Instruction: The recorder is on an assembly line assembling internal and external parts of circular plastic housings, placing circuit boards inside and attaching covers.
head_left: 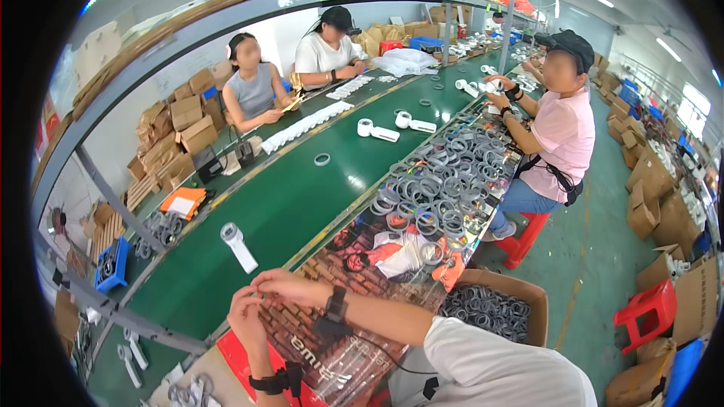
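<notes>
My left hand (247,315) and my right hand (285,287) come together over the near edge of the bench, fingertips almost touching. The fingers of both are loosely bent and partly apart, and I see nothing held in them. Just beyond them, on the green conveyor belt (188,256), lies a white handle-shaped part with a round ring head (239,247), like a handheld fan body. Under my wrists is a bench top with a printed brick-pattern cover (317,332). To the right, a large heap of grey rings (445,181) covers the bench.
A cardboard box of grey rings (490,313) stands beside my right arm. Farther along the belt are more white parts (377,131) and a single ring (322,159). Co-workers sit across and at right, one on a red stool (524,240). A shelf beam (226,11) runs overhead.
</notes>
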`<state>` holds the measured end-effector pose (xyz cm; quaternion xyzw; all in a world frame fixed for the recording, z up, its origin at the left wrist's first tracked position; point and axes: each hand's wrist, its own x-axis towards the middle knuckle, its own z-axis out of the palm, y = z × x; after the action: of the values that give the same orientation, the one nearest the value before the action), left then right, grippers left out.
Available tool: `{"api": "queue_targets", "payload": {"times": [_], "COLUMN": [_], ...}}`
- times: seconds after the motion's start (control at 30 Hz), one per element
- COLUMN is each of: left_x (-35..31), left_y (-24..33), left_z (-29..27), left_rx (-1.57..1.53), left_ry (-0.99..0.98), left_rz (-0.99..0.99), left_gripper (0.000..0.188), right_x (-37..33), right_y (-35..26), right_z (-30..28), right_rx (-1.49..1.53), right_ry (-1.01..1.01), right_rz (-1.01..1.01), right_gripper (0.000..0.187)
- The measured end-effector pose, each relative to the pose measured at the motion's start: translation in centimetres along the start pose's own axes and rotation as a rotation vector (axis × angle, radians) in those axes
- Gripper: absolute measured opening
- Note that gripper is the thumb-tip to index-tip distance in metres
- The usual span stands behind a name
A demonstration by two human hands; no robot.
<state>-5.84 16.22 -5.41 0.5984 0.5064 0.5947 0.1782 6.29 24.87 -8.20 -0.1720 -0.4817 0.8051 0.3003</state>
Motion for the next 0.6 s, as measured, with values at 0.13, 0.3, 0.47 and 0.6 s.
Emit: {"api": "queue_targets", "payload": {"times": [0.13, 0.3, 0.47, 0.6], "left_x": [-1.8, -2.0, -2.2, -2.5], "left_y": [-7.2, -6.9, -6.8, -8.5], "left_z": [0.7, 2.0, 1.2, 0.1], "left_rx": [-0.004, -0.063, 0.05, 0.152], "left_ry": [0.1, 0.111, 0.168, 0.082], "left_rz": [-0.103, -0.288, -0.263, -0.22], "left_gripper": [0.018, 0.041, 0.049, 0.051], "right_x": [1.8, 0.7, 0.0, -0.4], "right_y": [4.4, 5.6, 4.9, 5.5], "right_z": [-0.1, -1.6, -0.9, -0.1], "right_rx": [-0.049, 0.072, 0.258, 0.436], "right_ry": [0.13, 0.081, -0.083, -0.097], "right_rz": [-0.047, -0.041, 0.091, 0.214], "right_gripper": [0.027, 0.034, 0.026, 0.019]}}
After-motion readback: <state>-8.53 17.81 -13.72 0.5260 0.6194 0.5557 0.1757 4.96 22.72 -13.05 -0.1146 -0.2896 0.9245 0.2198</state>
